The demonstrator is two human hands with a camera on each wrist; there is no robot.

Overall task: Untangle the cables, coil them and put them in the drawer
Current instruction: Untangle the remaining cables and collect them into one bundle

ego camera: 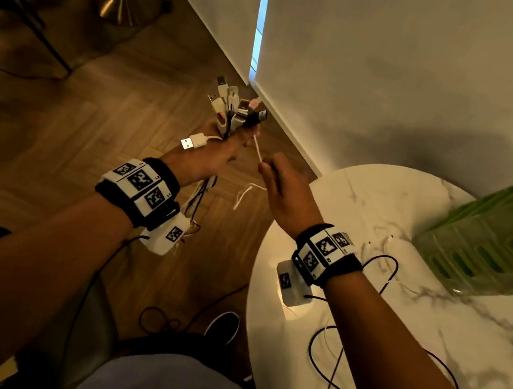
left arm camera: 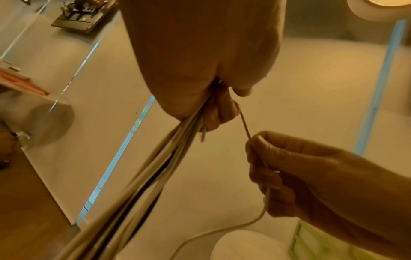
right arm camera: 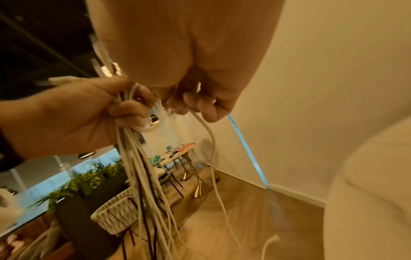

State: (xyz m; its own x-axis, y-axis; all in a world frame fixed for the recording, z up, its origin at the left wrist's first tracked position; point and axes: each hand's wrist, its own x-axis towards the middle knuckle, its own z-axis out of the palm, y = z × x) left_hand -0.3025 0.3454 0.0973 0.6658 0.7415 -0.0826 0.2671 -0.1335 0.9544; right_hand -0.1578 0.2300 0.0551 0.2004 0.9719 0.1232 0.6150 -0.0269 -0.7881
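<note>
My left hand is raised over the wooden floor and grips a bundle of white and black cables. Their USB plugs stick up out of the fist, and the cords hang down below it. My right hand, just to the right, pinches one thin white cable that runs taut from the left fist. This white cable passes through the right fingers and trails down, its free end dangling. The drawer is not clearly visible.
A round white marble table stands at the right with loose black and thin cables on it. A green slotted plastic unit sits at its far side. A white wall is behind. Chair legs and a brass table base stand at far left.
</note>
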